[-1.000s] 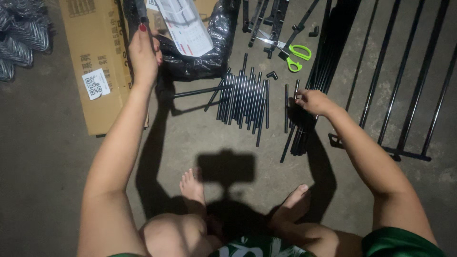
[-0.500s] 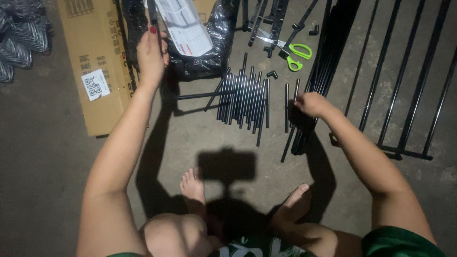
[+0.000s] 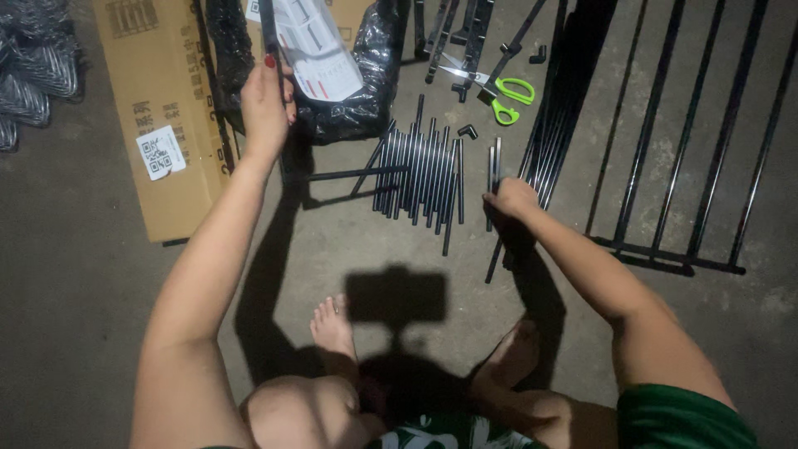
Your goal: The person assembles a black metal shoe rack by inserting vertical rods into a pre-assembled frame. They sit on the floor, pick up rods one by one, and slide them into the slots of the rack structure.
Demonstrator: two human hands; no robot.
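The fingers of the left hand [image 3: 266, 104] are wrapped round a thin black rod [image 3: 269, 33] that rises past the top edge of the view, thumb with its red nail on the near side; the rod's long axis runs almost straight away from the person, just beside the white printed sheet [image 3: 312, 41] lying on a crumpled black plastic bag [image 3: 366, 91]. The fingers of the right hand [image 3: 511, 199] are curled downward over the near ends of two or three short black rods [image 3: 495, 170] on the concrete floor [image 3: 100, 316]; they look clenched on them, though whether the rods are lifted or only pressed I cannot tell (the knuckles hide the contact). These rods also point away from the person, and lie just to the right of the main bundle of short rods [image 3: 424, 175], which lies fanned between the two hands, nearer the right one. One rod [image 3: 349, 175] lies crosswise, running from the bundle toward the shadow under the left forearm. Farther out, a flat cardboard box [image 3: 158, 100] lies left of the left hand, green-handled scissors [image 3: 503, 91] sit beyond the bundle, long black tubes [image 3: 561, 108] lie just right of the right hand, and a black barred frame [image 3: 690, 166] lies well to the right. Bare feet rest on the floor below.
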